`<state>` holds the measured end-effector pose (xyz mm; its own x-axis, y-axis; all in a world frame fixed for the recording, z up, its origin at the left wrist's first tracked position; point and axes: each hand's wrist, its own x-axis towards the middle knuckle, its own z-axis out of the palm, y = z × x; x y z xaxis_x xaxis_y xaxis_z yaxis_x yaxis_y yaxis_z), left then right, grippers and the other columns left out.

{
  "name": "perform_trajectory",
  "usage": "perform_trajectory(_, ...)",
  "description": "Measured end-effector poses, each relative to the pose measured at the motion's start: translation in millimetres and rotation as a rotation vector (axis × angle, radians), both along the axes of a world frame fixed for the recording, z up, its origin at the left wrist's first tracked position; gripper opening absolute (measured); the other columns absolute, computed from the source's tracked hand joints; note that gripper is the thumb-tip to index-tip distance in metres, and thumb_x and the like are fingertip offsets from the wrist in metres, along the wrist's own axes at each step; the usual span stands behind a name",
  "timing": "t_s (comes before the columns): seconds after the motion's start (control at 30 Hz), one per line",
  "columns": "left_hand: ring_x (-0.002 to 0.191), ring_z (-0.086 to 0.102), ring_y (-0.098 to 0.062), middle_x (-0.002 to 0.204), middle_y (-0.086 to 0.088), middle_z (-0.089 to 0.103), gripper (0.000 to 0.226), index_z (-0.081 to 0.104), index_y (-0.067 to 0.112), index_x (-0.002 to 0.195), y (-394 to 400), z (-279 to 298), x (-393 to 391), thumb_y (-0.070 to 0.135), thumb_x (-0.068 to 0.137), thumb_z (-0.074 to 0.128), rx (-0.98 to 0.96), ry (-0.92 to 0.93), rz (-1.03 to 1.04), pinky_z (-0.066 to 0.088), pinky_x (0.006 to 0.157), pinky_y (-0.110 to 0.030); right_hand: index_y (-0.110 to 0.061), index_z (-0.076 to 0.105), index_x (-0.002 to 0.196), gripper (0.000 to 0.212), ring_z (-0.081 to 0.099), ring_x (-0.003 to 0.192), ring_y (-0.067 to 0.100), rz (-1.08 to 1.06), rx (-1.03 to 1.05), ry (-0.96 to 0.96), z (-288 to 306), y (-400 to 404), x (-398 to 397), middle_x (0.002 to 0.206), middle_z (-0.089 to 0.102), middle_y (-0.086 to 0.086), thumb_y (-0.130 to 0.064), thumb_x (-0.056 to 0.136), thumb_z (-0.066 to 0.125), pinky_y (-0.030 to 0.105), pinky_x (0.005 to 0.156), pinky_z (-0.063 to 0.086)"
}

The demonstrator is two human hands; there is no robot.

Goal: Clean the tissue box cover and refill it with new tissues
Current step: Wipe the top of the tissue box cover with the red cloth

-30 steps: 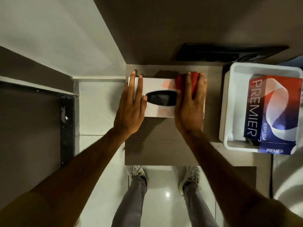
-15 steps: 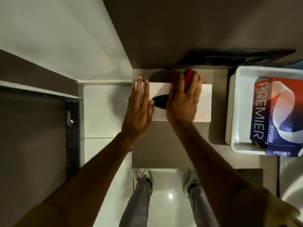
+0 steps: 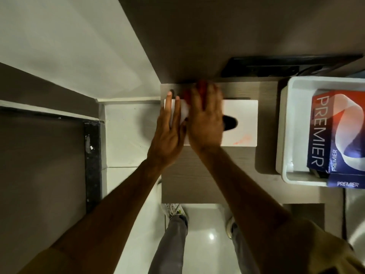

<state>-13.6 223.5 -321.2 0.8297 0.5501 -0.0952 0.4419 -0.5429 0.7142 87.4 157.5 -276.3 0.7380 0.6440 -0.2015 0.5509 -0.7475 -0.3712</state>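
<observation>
While the person stands close against it, the brown wooden table takes up the middle of the scene, butted against a dark wall, with pale floor tiles to its left. Grey trouser legs and white sneakers show below the table's near edge.

Off to the right sits a white plastic bin, just beside the table's work area, and in it lies a red, white and blue tissue pack printed with PREMIER, filling most of the bin and overhanging its near rim.

On the table's far half lies the white tissue box cover, flat, its long side running left to right, the dark oval slot partly hidden under a hand. A faint reddish smear marks its near right corner.

Both bare forearms reach up from the bottom. The left hand lies flat on the cover's left end, fingers straight and together, gripping nothing, only pressing down. The right hand is just beside it, almost touching, blurred by movement, fingers spread and laid flat over a red cloth, which peeks out past the fingertips at the cover's far edge.
</observation>
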Motion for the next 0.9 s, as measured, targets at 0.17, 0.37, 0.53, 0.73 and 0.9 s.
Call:
perform_trajectory(0.17,0.161,0.007,-0.023,0.173,-0.012,0.003,0.062,0.011,0.008,0.162,-2,0,-2,0.03,0.11,0.036,0.142,0.076,0.007,0.028,0.127,-0.048,-0.029,0.02,0.165,0.071,0.009,0.161,0.035,0.236,-0.039,-0.022,-5,-48,52,0.174,0.011,0.013,-0.046,0.101,0.047,0.052,0.129,0.019)
perform_trajectory(0.37,0.16,0.012,-0.023,0.173,-0.009,0.002,0.063,0.009,0.013,0.163,-2,3,-1,0.036,0.11,0.033,0.198,0.144,0.021,0.035,0.124,-0.044,-0.026,0.027,0.164,0.067,0.007,0.16,0.04,-0.235,-0.039,-0.03,-5,-47,37,0.173,0.011,0.016,-0.034,0.104,0.056,0.061,0.121,0.034)
perform_trajectory(0.53,0.16,0.012,-0.022,0.173,-0.009,0.003,0.062,0.01,0.013,0.163,-5,4,0,0.035,0.11,0.033,0.216,0.152,0.018,0.026,0.126,-0.035,-0.029,0.02,0.165,0.089,0.004,0.161,0.035,0.204,-0.061,0.053,-1,-42,40,0.175,0.007,0.01,-0.046,0.093,0.069,0.055,0.124,0.027)
perform_trajectory(0.73,0.158,0.019,-0.024,0.172,-0.011,0.005,0.062,0.012,0.012,0.163,-3,5,1,0.037,0.109,0.031,0.226,0.181,0.033,0.032,0.124,-0.033,-0.039,0.017,0.164,0.063,0.031,0.154,0.012,-0.183,0.171,0.249,15,-117,52,0.171,0.011,-0.008,-0.049,0.106,0.04,0.044,0.106,0.053)
perform_trajectory(0.9,0.16,0.015,-0.025,0.172,-0.012,0.003,0.061,0.012,0.011,0.163,-5,8,2,0.033,0.11,0.033,0.198,0.18,0.017,0.04,0.12,-0.044,-0.029,0.022,0.165,0.062,0.003,0.161,0.037,-0.263,0.069,0.106,-2,-93,-21,0.175,0.005,0.013,-0.025,0.108,0.047,0.058,0.124,0.027)
